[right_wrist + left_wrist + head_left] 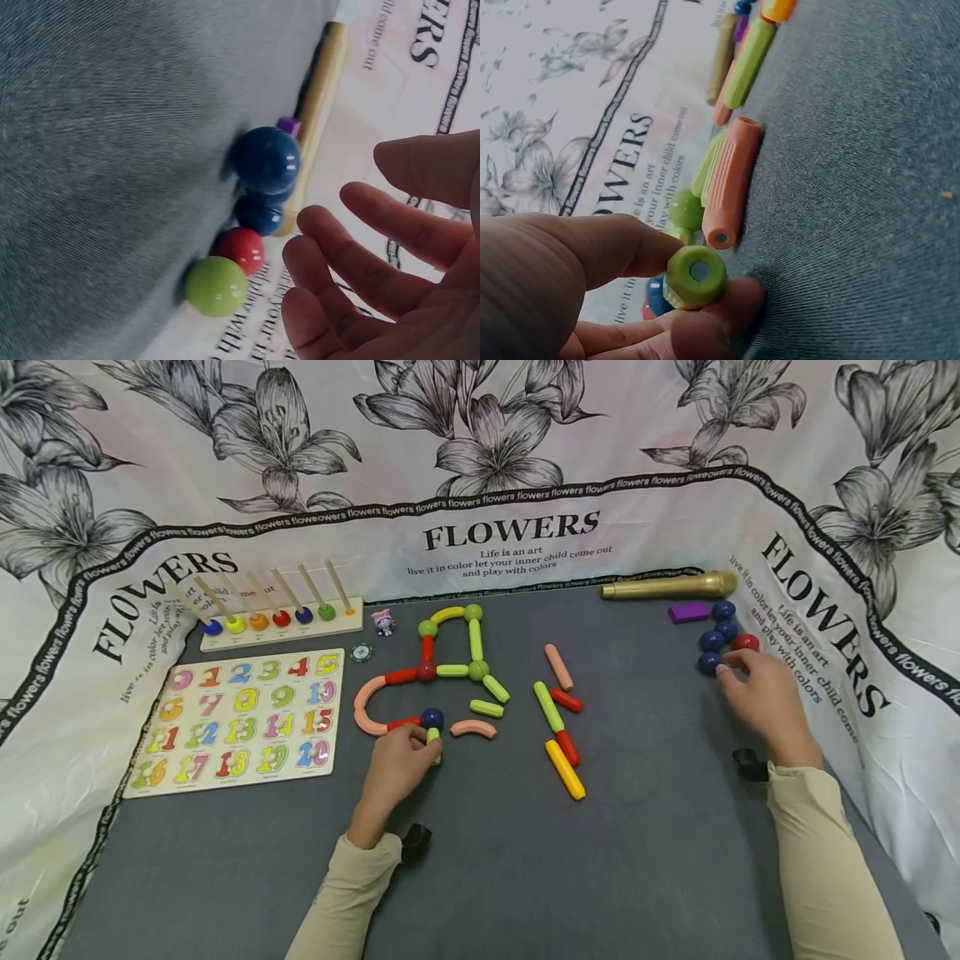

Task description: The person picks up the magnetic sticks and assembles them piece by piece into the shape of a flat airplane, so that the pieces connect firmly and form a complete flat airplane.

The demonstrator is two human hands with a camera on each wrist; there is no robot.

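Left grip: your left hand (401, 767) pinches a short green stick (697, 276) between thumb and fingers.
Green stick: upright-ish at the blue ball (432, 718), looks touching; can't tell if joined. Grey disc in its near end.
Handling: should be light, stiff, hard to break; smooth sides may roll in your fingers. The disc is probably a magnet, so expect a tug near a ball.
Where to hold: pinch mid-length, fingertips off both ends.
Blue ball: ends a chain of red stick (403, 723) and pink curve (367, 706). Likely swivels if you push sideways; steady it.
Right grip: your right hand (768, 706) is holding nothing, fingers parted beside the blue balls (710, 663) and red ball (746, 642).
Loose balls: smooth, likely slippery and rolling; take them round the middle.
Loose sticks: yellow stick (565, 769) and others lie on the surface (645, 827) between your hands.
Far edge: purple block (688, 612), gold microphone (667, 585).
Left side: number board (264, 700).
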